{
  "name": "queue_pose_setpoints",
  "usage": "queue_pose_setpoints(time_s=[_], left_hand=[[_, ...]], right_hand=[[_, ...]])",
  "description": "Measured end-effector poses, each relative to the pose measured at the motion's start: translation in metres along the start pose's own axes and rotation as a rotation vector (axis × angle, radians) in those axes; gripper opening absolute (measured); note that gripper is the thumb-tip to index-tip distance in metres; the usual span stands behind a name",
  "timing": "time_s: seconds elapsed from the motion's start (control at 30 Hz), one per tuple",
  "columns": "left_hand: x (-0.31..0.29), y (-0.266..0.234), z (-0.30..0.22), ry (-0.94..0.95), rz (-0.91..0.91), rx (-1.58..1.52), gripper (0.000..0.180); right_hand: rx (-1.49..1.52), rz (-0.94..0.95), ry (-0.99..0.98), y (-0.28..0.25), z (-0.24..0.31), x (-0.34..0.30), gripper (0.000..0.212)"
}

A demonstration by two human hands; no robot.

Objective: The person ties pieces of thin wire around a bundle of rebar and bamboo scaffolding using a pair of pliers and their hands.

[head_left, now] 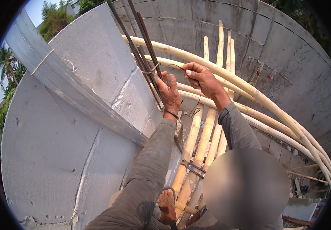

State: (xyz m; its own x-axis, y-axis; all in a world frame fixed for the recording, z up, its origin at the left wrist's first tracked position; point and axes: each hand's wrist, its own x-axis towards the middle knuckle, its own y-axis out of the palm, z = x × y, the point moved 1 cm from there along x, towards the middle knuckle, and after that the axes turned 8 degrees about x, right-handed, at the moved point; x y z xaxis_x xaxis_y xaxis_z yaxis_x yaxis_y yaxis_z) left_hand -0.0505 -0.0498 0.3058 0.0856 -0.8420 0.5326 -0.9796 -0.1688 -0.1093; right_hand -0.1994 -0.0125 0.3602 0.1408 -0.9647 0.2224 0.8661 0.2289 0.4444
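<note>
My right hand (pixel 204 81) pinches a thin dark tie wire (pixel 176 66) between thumb and fingertips. One end of the wire arcs left toward the steel bars; a loose looped length (pixel 195 110) hangs below the hand. Close against the upright reinforcing bars (pixel 144 46) is my left hand (pixel 169 93), thumb up and fingers apart, partly hidden by the bars. A tie (pixel 150 71) wraps the bars just above it. Across the bamboo poles near my feet lies a pair of pincers (pixel 192 168), touched by neither hand.
Light wall panels (pixel 58 153) stand at left, with a long metal channel (pixel 85 96) slanting across them. Bamboo poles (pixel 207 138) lie under me, my sandalled foot (pixel 167 207) beside them. More bamboo rails (pixel 257 96) run along a grey wall (pixel 284 50). A blurred round patch hides the lower right.
</note>
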Motion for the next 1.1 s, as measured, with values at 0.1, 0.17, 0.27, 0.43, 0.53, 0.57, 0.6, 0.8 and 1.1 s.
queue_pose_setpoints(time_s=[0.1,0.17,0.27,0.43,0.53,0.57,0.6,0.8,1.1], left_hand=[[-0.003,0.0,-0.001,0.046,0.039,-0.168,0.081],[-0.007,0.0,0.0,0.131,0.041,-0.117,0.081],[-0.01,-0.001,0.004,0.215,0.048,-0.113,0.076],[-0.004,-0.004,0.011,0.348,0.049,0.164,0.059],[-0.005,-0.004,0.01,0.336,0.071,0.091,0.052],[-0.005,-0.004,0.008,0.319,0.051,0.102,0.05],[-0.006,-0.003,0.007,0.317,0.021,0.116,0.047],[-0.004,0.003,0.002,0.173,0.02,-0.064,0.033],[-0.002,0.008,0.012,0.146,-0.027,-0.104,0.029]], right_hand=[[0.287,-0.081,-0.068,0.003,-0.031,-0.005,0.017],[0.144,-0.153,0.055,0.004,-0.048,-0.009,0.017],[0.375,-0.099,-0.057,0.011,-0.065,-0.01,0.02],[0.444,-0.201,-0.073,0.015,-0.072,-0.004,0.024],[0.4,-0.2,-0.076,0.013,-0.073,-0.004,0.025],[0.393,-0.196,-0.074,0.011,-0.073,-0.005,0.025],[0.425,-0.205,-0.102,0.009,-0.072,-0.005,0.024],[0.262,-0.123,-0.037,0.005,-0.071,-0.01,0.019],[-0.111,-0.448,-0.184,0.026,-0.055,0.009,0.015]])
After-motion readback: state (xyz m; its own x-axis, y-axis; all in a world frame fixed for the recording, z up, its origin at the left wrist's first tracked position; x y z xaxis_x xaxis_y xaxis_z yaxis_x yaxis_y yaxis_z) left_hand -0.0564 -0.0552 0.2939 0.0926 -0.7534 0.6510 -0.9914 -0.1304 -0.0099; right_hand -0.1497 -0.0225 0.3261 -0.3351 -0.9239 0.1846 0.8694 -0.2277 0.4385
